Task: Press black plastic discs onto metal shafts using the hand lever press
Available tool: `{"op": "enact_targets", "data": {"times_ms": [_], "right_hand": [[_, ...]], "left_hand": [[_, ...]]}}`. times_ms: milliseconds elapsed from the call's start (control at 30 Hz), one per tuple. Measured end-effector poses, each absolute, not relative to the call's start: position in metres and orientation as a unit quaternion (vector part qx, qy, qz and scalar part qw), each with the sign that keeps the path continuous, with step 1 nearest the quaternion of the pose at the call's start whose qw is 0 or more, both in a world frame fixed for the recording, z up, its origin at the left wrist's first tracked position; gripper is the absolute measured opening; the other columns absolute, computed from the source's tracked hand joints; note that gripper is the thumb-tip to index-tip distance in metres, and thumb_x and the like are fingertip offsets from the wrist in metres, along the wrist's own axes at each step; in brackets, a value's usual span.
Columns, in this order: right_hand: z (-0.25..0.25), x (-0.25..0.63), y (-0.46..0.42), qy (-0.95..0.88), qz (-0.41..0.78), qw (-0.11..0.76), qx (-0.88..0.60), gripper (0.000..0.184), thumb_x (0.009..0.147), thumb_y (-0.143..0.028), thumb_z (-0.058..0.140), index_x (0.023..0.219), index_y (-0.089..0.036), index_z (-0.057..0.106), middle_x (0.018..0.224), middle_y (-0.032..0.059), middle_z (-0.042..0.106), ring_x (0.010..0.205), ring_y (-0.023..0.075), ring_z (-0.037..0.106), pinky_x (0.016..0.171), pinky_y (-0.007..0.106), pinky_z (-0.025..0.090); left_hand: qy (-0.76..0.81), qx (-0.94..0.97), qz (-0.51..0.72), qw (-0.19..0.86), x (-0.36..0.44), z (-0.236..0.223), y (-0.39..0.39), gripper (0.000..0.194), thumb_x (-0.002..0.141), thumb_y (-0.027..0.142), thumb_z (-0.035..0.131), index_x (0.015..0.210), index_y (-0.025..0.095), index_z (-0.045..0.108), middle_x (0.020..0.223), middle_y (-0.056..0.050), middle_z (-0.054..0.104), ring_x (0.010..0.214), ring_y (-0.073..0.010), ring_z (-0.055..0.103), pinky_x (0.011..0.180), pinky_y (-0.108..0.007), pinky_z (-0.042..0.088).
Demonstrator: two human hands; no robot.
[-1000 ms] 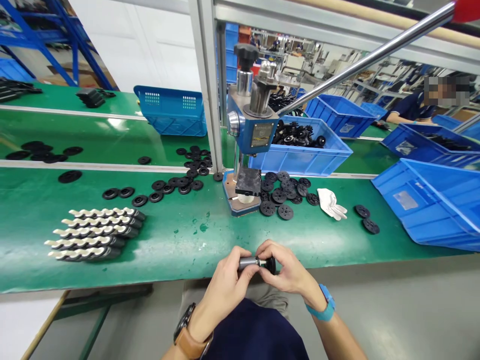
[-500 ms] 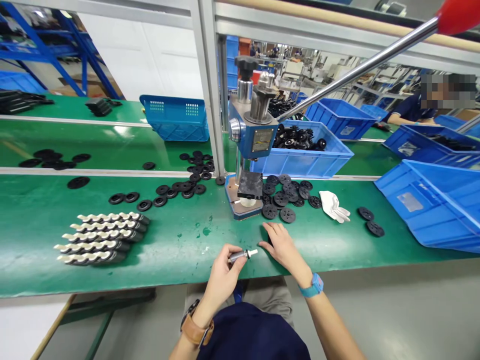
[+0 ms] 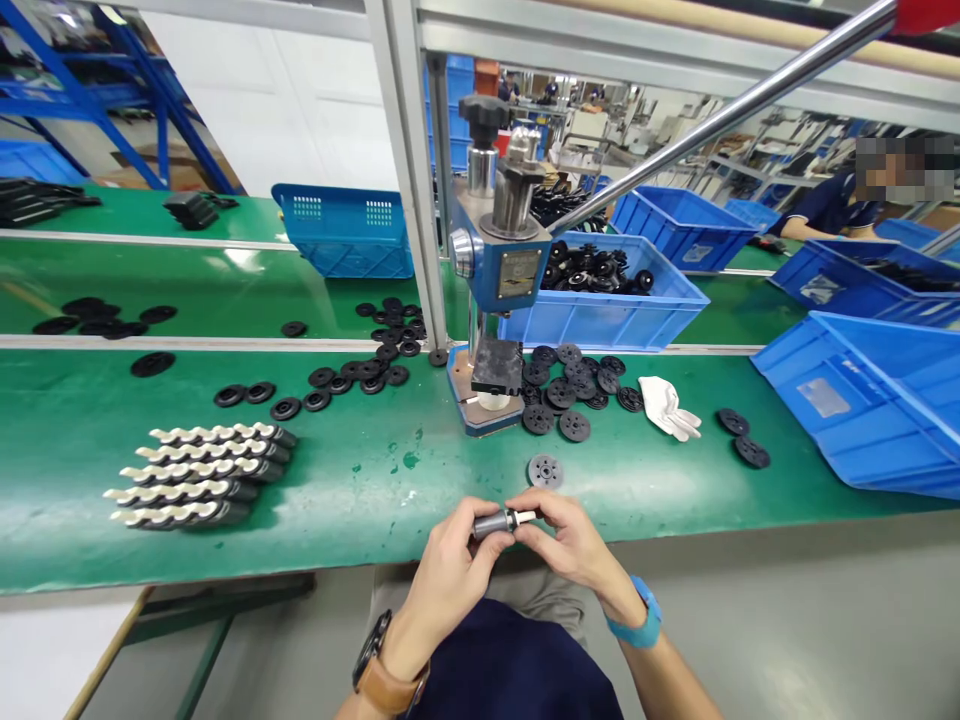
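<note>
My left hand (image 3: 454,565) is closed around a dark grey cylindrical part (image 3: 491,524) with a black collar and a white shaft, held sideways just above the green bench's front edge. At the white shaft's end, my right hand (image 3: 566,540) has its thumb and fingers closed on the tip. A black slotted disc (image 3: 545,471) lies flat on the bench just beyond my right fingers. Behind it stands a blue lever press (image 3: 502,260), with a dark block (image 3: 497,367) low on its base. More black discs (image 3: 574,426) are heaped to the right of the press.
Rows of dark parts with white wavy tops (image 3: 199,475) sit at left. Ring-like black discs (image 3: 316,399) trail toward the press. A white glove (image 3: 667,408) and a blue bin (image 3: 862,400) lie at right. The press lever (image 3: 720,120) slants overhead. A co-worker (image 3: 832,205) sits beyond.
My right hand has come left and toward me, closing on the white shaft's tip. A black disc now shows on the bench where that hand was.
</note>
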State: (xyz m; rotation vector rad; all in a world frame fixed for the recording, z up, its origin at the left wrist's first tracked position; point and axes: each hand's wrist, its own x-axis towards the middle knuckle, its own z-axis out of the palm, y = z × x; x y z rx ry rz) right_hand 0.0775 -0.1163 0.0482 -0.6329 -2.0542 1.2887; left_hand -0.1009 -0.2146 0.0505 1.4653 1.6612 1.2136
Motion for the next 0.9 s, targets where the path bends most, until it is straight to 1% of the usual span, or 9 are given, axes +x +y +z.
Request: {"op": "enact_targets", "data": {"times_ms": [133, 200, 333, 467, 600, 733, 800, 900], "right_hand": [[0.041, 0.078, -0.118, -0.779, 0.476, 0.345, -0.218, 0.027, 0.102, -0.043, 0.063, 0.115, -0.023, 0.075, 0.098, 0.0076, 0.075, 0.088, 0.0210, 0.071, 0.081, 0.033, 0.058], [0.040, 0.078, -0.118, -0.784, 0.466, 0.352, -0.209, 0.025, 0.103, -0.040, 0.062, 0.117, -0.024, 0.075, 0.098, 0.0080, 0.076, 0.090, 0.0216, 0.072, 0.081, 0.034, 0.059], [0.038, 0.080, -0.119, -0.801, 0.448, 0.349, -0.189, 0.025, 0.104, -0.037, 0.059, 0.121, -0.025, 0.073, 0.096, 0.0082, 0.075, 0.087, 0.0217, 0.072, 0.078, 0.035, 0.060], [0.036, 0.083, -0.120, -0.820, 0.428, 0.351, -0.146, 0.023, 0.105, -0.034, 0.058, 0.121, -0.024, 0.071, 0.096, 0.0098, 0.076, 0.086, 0.0224, 0.071, 0.077, 0.037, 0.060], [0.033, 0.084, -0.124, -0.832, 0.409, 0.349, -0.139, 0.023, 0.106, -0.029, 0.055, 0.123, -0.026, 0.070, 0.097, 0.0098, 0.076, 0.085, 0.0232, 0.070, 0.076, 0.038, 0.059], [0.032, 0.083, -0.121, -0.839, 0.401, 0.340, -0.139, 0.024, 0.106, -0.027, 0.055, 0.126, -0.025, 0.069, 0.094, 0.0091, 0.075, 0.082, 0.0219, 0.068, 0.073, 0.036, 0.057], [0.035, 0.084, -0.117, -0.833, 0.414, 0.342, -0.133, 0.024, 0.105, -0.030, 0.058, 0.126, -0.026, 0.069, 0.097, 0.0089, 0.076, 0.084, 0.0210, 0.070, 0.074, 0.034, 0.058], [0.043, 0.089, -0.110, -0.836, 0.422, 0.317, -0.147, 0.027, 0.105, -0.033, 0.060, 0.130, -0.026, 0.068, 0.103, 0.0092, 0.076, 0.089, 0.0211, 0.072, 0.078, 0.032, 0.058]], "left_hand": [[0.640, 0.539, 0.447, 0.316, -0.098, 0.057, -0.216, 0.011, 0.096, 0.032, 0.063, 0.102, 0.023, 0.064, 0.086, -0.002, 0.076, 0.075, -0.0199, 0.071, 0.067, -0.029, 0.052], [0.644, 0.536, 0.440, 0.324, -0.096, 0.059, -0.217, 0.011, 0.096, 0.033, 0.062, 0.102, 0.023, 0.063, 0.087, -0.002, 0.076, 0.074, -0.0202, 0.070, 0.068, -0.030, 0.052], [0.640, 0.540, 0.429, 0.338, -0.094, 0.060, -0.219, 0.011, 0.098, 0.034, 0.059, 0.101, 0.023, 0.059, 0.088, -0.003, 0.074, 0.075, -0.0206, 0.069, 0.070, -0.031, 0.050], [0.629, 0.550, 0.421, 0.353, -0.092, 0.059, -0.222, 0.008, 0.099, 0.031, 0.055, 0.098, 0.023, 0.057, 0.083, -0.002, 0.070, 0.074, -0.0200, 0.067, 0.068, -0.030, 0.048], [0.628, 0.546, 0.425, 0.357, -0.088, 0.055, -0.224, 0.008, 0.100, 0.031, 0.053, 0.097, 0.023, 0.054, 0.084, -0.001, 0.069, 0.074, -0.0202, 0.066, 0.069, -0.031, 0.048], [0.619, 0.550, 0.427, 0.363, -0.089, 0.051, -0.220, 0.007, 0.101, 0.030, 0.050, 0.097, 0.024, 0.052, 0.083, -0.001, 0.068, 0.073, -0.0202, 0.066, 0.068, -0.031, 0.048], [0.610, 0.560, 0.418, 0.373, -0.093, 0.052, -0.218, 0.006, 0.102, 0.029, 0.050, 0.100, 0.024, 0.053, 0.087, -0.002, 0.069, 0.076, -0.0205, 0.066, 0.071, -0.031, 0.049], [0.601, 0.573, 0.394, 0.394, -0.101, 0.056, -0.217, 0.009, 0.102, 0.028, 0.052, 0.110, 0.025, 0.054, 0.101, -0.003, 0.070, 0.090, -0.0216, 0.067, 0.082, -0.034, 0.050]]}}
